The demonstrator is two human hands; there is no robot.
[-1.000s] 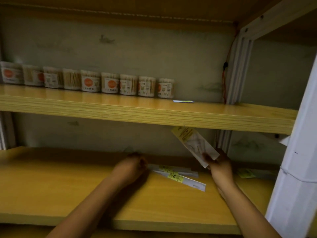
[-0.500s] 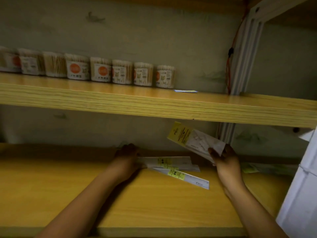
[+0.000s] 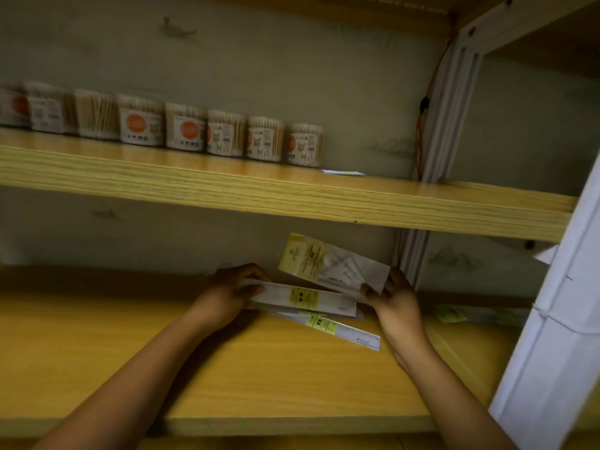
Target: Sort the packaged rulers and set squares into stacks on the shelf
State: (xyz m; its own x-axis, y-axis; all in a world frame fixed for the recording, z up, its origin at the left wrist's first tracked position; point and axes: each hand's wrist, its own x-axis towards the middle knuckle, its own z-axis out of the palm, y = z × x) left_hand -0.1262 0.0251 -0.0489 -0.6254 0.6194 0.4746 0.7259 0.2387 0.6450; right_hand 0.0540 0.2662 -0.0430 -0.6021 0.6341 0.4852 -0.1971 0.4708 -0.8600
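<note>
left hand (image 3: 229, 292) grips ruler pack (image 3: 305, 297); right hand (image 3: 394, 303) pinches set-square pack (image 3: 334, 264), seemingly above it

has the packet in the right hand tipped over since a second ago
Yes. The set square packet in the right hand has tipped leftward, from steeply upright to nearly flat, its yellow end lower beneath the upper shelf.

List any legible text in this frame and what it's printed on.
None can be read with confidence.
Cotton swab tubs on the upper shelf: orange round labels with dark characters below, blurred.
Set square pack held by the right hand: yellow header print, too small.
Ruler pack held by the left hand: yellow label, too small.
Loose ruler pack: yellow label, unreadable.
</note>
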